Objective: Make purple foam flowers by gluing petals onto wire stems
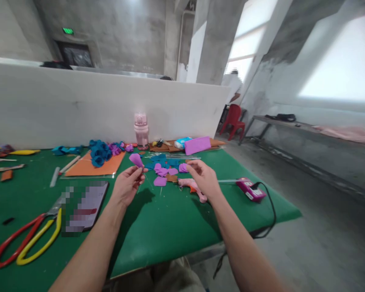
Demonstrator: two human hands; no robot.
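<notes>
Raised over the table, my left hand (128, 182) is closed in a pinch on a purple felt-like petal (136, 159); a thin wire runs down from the fingers. My right hand (203, 177) reaches forward, its thumb and fingertips together at the edge of another purple petal (183, 167). Below that hand lies a pink glue gun (187, 183), partly covered by it, its nozzle over a small brown piece (171, 178). Several loose purple petals (160, 181) and teal pieces (161, 158) lie between my hands.
Large scissors (39, 227) and a phone (89, 207) lie at left. Teal flowers (99, 153) rest on an orange sheet (79, 167). A pink bottle (141, 132) stands by the white partition (106, 105). A magenta power strip (251, 190) with a black cable sits at the right edge.
</notes>
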